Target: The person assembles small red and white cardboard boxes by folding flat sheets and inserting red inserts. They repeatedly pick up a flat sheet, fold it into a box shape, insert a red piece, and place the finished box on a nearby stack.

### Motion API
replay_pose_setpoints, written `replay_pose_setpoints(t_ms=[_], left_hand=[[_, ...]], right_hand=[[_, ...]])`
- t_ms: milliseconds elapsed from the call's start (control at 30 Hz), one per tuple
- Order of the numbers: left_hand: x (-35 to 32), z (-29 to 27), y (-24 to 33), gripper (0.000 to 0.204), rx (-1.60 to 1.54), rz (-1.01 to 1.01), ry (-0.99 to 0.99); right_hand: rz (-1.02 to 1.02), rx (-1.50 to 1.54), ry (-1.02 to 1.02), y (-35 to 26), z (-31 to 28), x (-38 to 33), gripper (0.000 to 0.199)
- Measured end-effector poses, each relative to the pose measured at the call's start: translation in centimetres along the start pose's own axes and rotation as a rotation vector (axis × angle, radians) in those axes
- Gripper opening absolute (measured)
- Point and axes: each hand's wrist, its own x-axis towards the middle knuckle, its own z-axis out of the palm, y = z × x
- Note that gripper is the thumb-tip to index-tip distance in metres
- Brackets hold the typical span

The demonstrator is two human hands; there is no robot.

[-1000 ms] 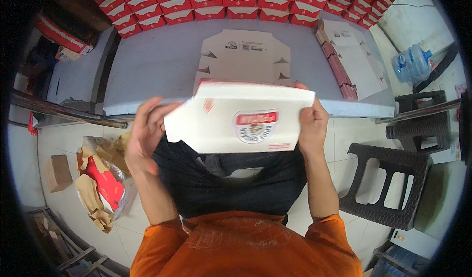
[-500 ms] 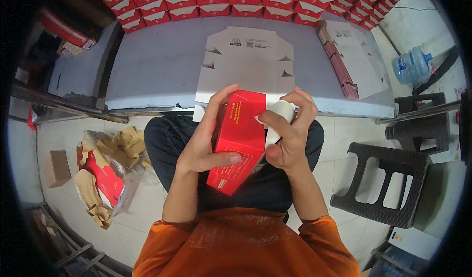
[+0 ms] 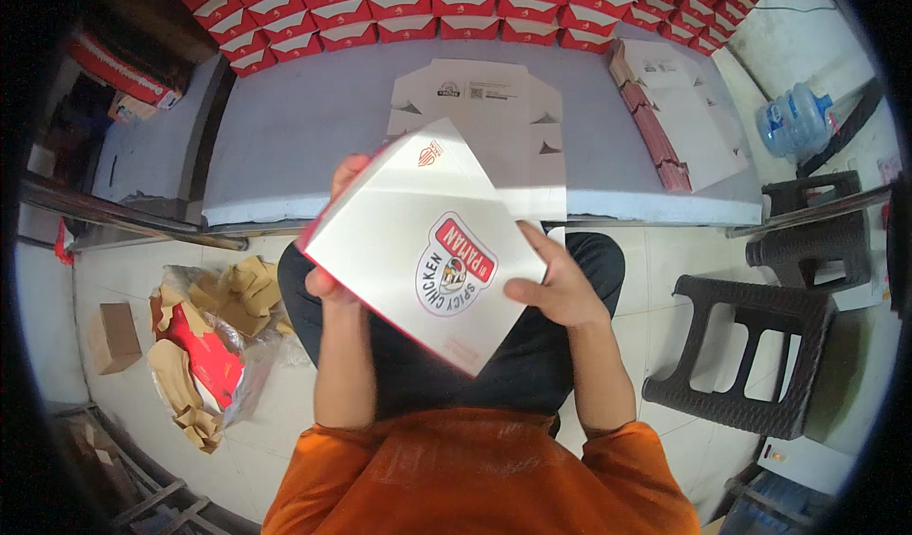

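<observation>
A folded red-and-white food carton (image 3: 380, 240) is held over my lap, its white printed face turned up and one corner pointing towards me. My left hand (image 3: 334, 283) grips its left red side, with part of the fingers hidden behind it. On the right edge, my right hand (image 3: 562, 283) is closed, thumb on top and fingers beneath. Just beyond the carton lies a flat white carton blank (image 3: 518, 122) with slits at its sides, overhanging the near edge of the grey table (image 3: 294, 145).
Rows of stacked red-and-white cartons (image 3: 465, 3) line the table's back. A stack of flat blanks (image 3: 679, 107) lies at the right. Dark plastic stools (image 3: 750, 354) and a blue water jug (image 3: 796, 122) are on the right. Torn brown paper and plastic wrapping (image 3: 214, 345) lie on the floor at left.
The carton has been turned so its white face shows instead of its red sides. My right hand has moved from the white flap to the right edge. My left hand has shifted left.
</observation>
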Motion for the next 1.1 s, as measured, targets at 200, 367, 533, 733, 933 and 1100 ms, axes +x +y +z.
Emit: replay_pose_setpoints(t_ms=[200,367,533,733,933,1100], left_hand=[[1.8,2.0,-2.1,0.080,0.900,-0.105,-0.027],[2.7,0.8,-8.9,0.048,0.738,0.208,0.336],[3.9,0.9,-9.1,0.041,0.851,0.219,0.327],[6.8,-0.7,-7.5,0.041,0.824,0.101,0.311],[7.8,-1.2,-11.0,0.055,1.179,-0.013,0.305],[6.6,9.0,-16.2,0.088,1.598,-0.223,0.086]], right_hand=[[-0.505,-0.194,0.267,2.0,-4.7,3.3,0.037],[-0.504,-0.201,0.425,4.7,-2.9,5.6,0.054],[-0.330,0.019,0.431,7.1,-4.3,5.4,0.062],[-0.303,-0.303,0.264,3.6,-4.0,3.6,0.068],[-0.291,0.518,1.015,-0.6,-9.7,13.4,0.049],[-0.350,0.275,0.994,-9.8,-16.2,29.7,0.057]])
